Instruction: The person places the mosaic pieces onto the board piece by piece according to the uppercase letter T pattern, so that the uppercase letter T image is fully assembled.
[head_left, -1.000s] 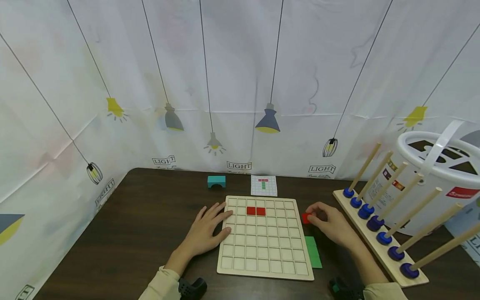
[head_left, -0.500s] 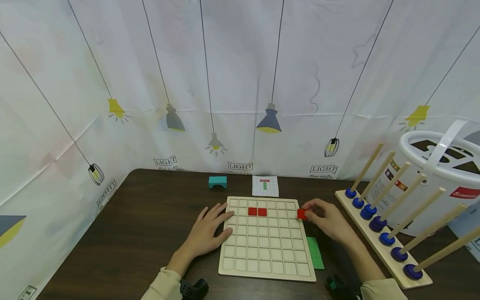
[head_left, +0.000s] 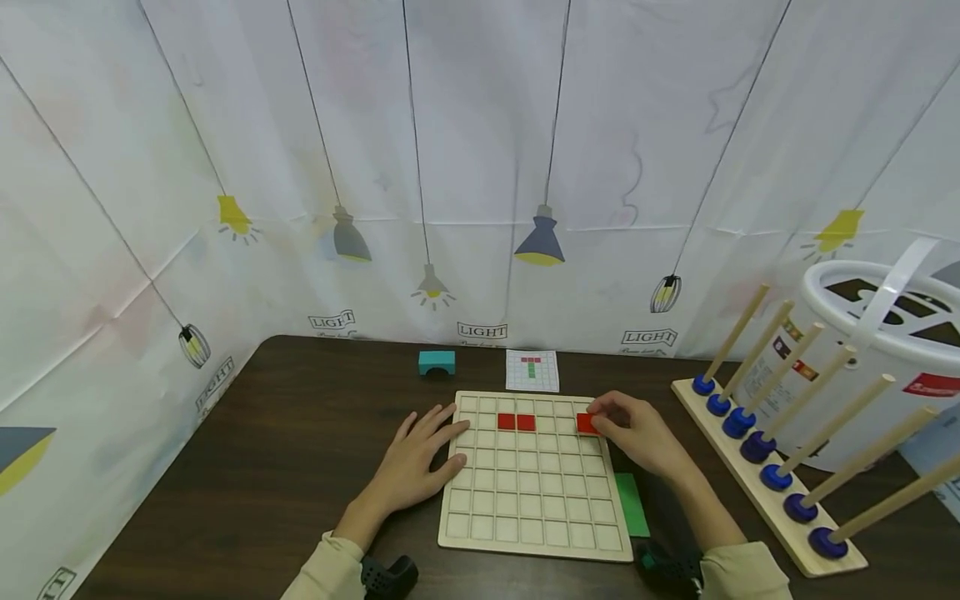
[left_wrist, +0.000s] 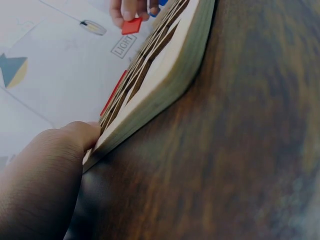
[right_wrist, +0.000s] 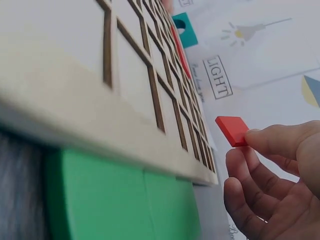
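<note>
"LIGHT" is printed several times on the backdrop cloth [head_left: 465, 142]; the smaller script beneath it is too faint to be read. On the white bin [head_left: 911, 358], cut off by the right edge and partly hidden by a peg rack [head_left: 699, 435], the label print cannot be made out. A red tile [head_left: 586, 423] is pinched between thumb and fingers of the right hand [head_left: 637, 429] and held above the upper right part of the grid board [head_left: 536, 546], whose left edge is touched by the spread, uncurled fingers of the left hand [head_left: 416, 462]. Two red tiles [head_left: 516, 422] are set in the grid. By its right edge, green tiles [head_left: 632, 506] are partly hidden.
</note>
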